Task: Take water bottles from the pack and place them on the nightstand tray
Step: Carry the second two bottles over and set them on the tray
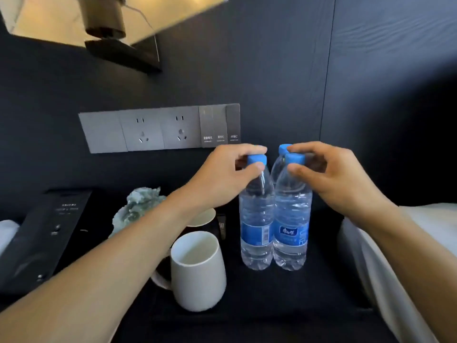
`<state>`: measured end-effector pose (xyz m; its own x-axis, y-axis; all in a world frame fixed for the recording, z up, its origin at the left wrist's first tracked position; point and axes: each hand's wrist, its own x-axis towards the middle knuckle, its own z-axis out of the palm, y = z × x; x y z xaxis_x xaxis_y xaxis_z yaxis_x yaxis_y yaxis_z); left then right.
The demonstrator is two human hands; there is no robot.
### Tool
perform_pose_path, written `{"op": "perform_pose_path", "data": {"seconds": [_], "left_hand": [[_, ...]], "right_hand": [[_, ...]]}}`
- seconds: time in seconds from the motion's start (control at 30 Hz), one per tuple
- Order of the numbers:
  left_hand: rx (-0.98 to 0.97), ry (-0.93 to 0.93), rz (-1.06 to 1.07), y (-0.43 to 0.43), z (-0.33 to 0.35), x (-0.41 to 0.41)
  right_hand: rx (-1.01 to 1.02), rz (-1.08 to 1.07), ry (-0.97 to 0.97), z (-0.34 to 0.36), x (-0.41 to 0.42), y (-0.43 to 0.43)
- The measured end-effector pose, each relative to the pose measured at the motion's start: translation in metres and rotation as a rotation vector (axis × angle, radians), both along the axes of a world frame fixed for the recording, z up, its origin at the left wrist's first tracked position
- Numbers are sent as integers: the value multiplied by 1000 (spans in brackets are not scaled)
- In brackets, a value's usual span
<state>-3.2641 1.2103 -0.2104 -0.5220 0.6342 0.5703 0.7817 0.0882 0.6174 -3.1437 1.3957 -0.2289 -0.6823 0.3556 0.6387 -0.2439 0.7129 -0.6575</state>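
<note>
Three clear water bottles with blue caps and blue labels stand upright together on the dark nightstand tray (pixel 284 300). My left hand (pixel 222 177) pinches the cap and neck of the left bottle (pixel 256 219). My right hand (pixel 329 174) holds the cap of the right bottle (pixel 291 219) between thumb and fingers. The third bottle (pixel 280 159) stands behind these two, mostly hidden, with only its cap and shoulder showing. The two front bottles touch side by side. No pack is in view.
A white mug (pixel 197 271) stands on the tray left of the bottles, a second cup (pixel 205 216) behind it. A green crumpled ornament (pixel 138 209) and a black box (pixel 44 233) lie further left. White bedding (pixel 400 243) borders the right. Sockets (pixel 158 129) and a lamp (pixel 111 18) are on the wall.
</note>
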Motion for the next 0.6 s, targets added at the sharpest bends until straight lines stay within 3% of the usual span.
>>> {"op": "perform_pose_path", "data": {"seconds": [0.2,0.33,0.43,0.6], "left_hand": [[93,23,111,4,-9,7],[66,46,167,2,-7,9],[28,-59,97,-4,-7,8],[123,-119,86,-5,-14,5]], "right_hand": [[20,-136,24,-4,-1,-16],[26,-117,-21,-4,8,-17],[-13,-70,-32,-3,11,-14],[43,-183,29,-7,5,-25]]}}
